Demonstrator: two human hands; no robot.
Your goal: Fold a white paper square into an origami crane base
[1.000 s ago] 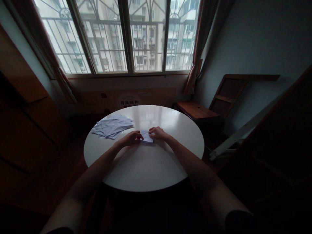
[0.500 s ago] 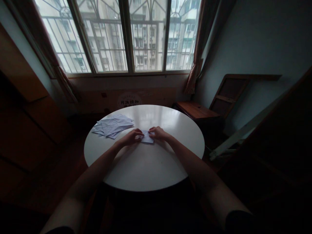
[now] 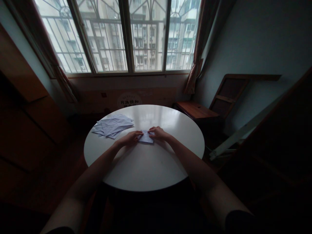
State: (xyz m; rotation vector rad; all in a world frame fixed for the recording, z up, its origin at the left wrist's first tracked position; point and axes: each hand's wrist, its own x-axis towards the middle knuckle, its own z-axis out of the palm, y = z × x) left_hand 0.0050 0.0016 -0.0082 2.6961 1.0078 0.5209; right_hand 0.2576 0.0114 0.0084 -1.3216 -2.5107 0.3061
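A small sheet of folded white paper [image 3: 146, 137] lies on the round white table [image 3: 146, 169] in front of me. My left hand [image 3: 133, 137] is at its left edge, with the fingers closed on the paper there. On the other side, my right hand [image 3: 157, 132] grips the upper right part of the paper between thumb and fingers. The fingertips partly cover the folded edges. Left of my hands, a loose pile of creased white papers [image 3: 113, 125] rests on the table.
Beyond the table stands a cardboard panel [image 3: 156, 96] with printed characters, under a barred window [image 3: 126, 39]. A low wooden stand [image 3: 197, 110] is at the back right, near a leaning wooden frame [image 3: 229, 94]. Wooden cabinets [image 3: 29, 120] line the left side.
My left hand has flattened and lowered slightly at the left edge of the paper. The right hand stays almost where it was.
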